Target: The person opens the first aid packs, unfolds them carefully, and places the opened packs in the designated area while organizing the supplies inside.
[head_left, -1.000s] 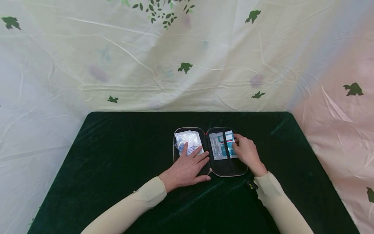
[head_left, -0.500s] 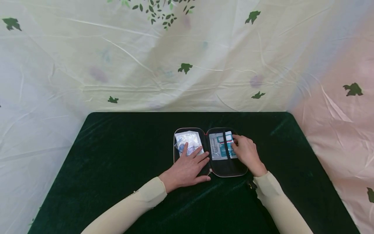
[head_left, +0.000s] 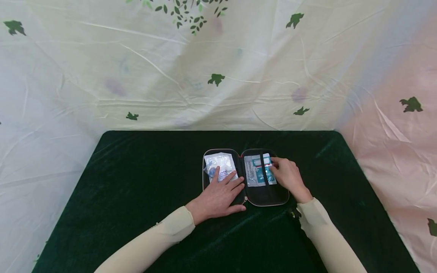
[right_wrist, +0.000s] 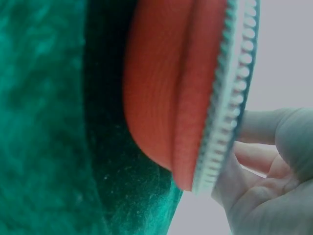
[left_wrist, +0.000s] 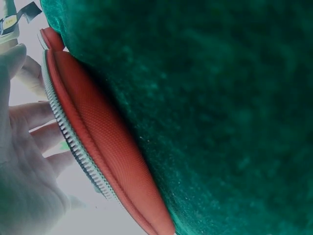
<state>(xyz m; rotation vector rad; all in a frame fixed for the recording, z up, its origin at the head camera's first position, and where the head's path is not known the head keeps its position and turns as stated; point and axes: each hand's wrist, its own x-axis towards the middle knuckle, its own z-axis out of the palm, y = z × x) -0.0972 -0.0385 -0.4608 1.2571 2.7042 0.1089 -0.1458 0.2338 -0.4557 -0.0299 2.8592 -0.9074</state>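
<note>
A zippered case (head_left: 269,197) lies unfolded on the table, black inside and red outside; its red shell (left_wrist: 107,122) shows in the left wrist view. My left hand (head_left: 218,195) rests spread over the left half, fingertips on a clear and white plastic packet (head_left: 223,161). In the right half, a teal and white packet (head_left: 268,172) sits under a black elastic strap (head_left: 264,170) beside a silvery printed packet (head_left: 251,172). My right hand (head_left: 290,176) pinches the teal packet's right edge with curled fingers. In the right wrist view, the zipper edge (right_wrist: 225,107) hides those fingertips.
A dark green velvet cloth covers the table (head_left: 146,170). Pale curtains (head_left: 164,76) with leaf prints hang behind it and at both sides. A small dark object (head_left: 294,214) lies by the right sleeve.
The teal packet has slid slightly left under the strap, with my right hand's fingers following. My left hand has stayed in place on the left half.
</note>
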